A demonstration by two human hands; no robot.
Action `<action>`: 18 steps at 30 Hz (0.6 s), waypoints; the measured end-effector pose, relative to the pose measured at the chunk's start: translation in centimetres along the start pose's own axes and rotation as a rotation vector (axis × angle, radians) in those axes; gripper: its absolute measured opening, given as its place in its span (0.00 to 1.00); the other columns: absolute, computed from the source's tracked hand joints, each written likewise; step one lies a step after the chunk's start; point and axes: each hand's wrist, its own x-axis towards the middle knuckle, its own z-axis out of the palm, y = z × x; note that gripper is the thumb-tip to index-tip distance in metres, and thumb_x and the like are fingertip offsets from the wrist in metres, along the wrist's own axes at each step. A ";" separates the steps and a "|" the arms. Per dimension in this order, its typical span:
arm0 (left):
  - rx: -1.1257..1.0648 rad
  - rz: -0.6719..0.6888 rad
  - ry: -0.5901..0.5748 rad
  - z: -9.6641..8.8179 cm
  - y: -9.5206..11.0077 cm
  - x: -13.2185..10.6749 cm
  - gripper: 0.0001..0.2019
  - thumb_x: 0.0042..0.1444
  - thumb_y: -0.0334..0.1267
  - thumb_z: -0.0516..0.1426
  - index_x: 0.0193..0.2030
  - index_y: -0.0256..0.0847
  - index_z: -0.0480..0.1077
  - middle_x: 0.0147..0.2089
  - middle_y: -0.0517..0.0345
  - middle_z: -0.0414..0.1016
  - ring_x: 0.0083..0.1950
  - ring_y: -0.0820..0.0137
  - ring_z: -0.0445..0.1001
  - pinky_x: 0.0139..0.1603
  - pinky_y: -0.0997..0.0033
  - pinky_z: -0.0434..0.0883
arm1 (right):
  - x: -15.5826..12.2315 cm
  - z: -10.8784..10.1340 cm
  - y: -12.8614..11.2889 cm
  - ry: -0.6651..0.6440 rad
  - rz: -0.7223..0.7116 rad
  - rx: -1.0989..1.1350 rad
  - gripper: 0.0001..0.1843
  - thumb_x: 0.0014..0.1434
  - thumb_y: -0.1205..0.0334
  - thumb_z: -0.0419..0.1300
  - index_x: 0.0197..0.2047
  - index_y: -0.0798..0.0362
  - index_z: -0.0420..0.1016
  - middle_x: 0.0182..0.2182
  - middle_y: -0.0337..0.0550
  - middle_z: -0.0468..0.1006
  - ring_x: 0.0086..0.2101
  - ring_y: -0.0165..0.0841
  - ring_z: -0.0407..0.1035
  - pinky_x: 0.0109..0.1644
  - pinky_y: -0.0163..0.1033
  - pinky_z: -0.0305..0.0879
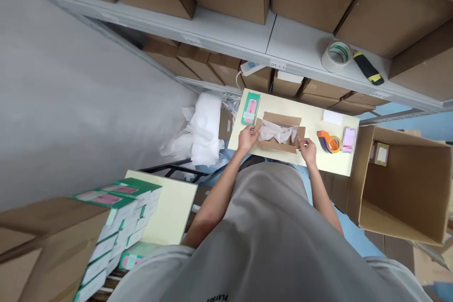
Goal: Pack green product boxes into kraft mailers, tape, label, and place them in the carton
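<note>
A small open cardboard box [278,145] sits on the cream tabletop [307,163], its flaps spread outward. White wrapping paper [278,131], crumpled, lies inside; whatever may be beneath it is hidden. My left hand [248,138] is closed on the flap at the box's left end. At the right end, my right hand [307,149] pinches the other end flap between thumb and fingers. A green and pink product box [251,109] lies beyond my left hand. To the right of my right hand is an orange tape dispenser [329,142].
Stacked green and white product boxes [120,226] stand at lower left. A large open carton [403,188] is at the right. Above the table, a grey shelf [230,28] carries cartons, a tape roll [337,56] and a black and yellow cutter [368,68]. White foam wrap [207,127] lies left.
</note>
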 end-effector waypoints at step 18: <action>0.226 -0.178 0.006 -0.4 -1.2 8.8 0.34 0.52 0.35 0.74 0.63 0.34 0.68 0.70 0.19 0.71 0.71 0.35 0.77 0.70 0.41 0.75 | -5.0 -1.2 -5.9 0.271 0.077 -0.250 0.21 0.72 0.47 0.57 0.52 0.51 0.83 0.52 0.58 0.90 0.43 0.49 0.84 0.58 0.53 0.77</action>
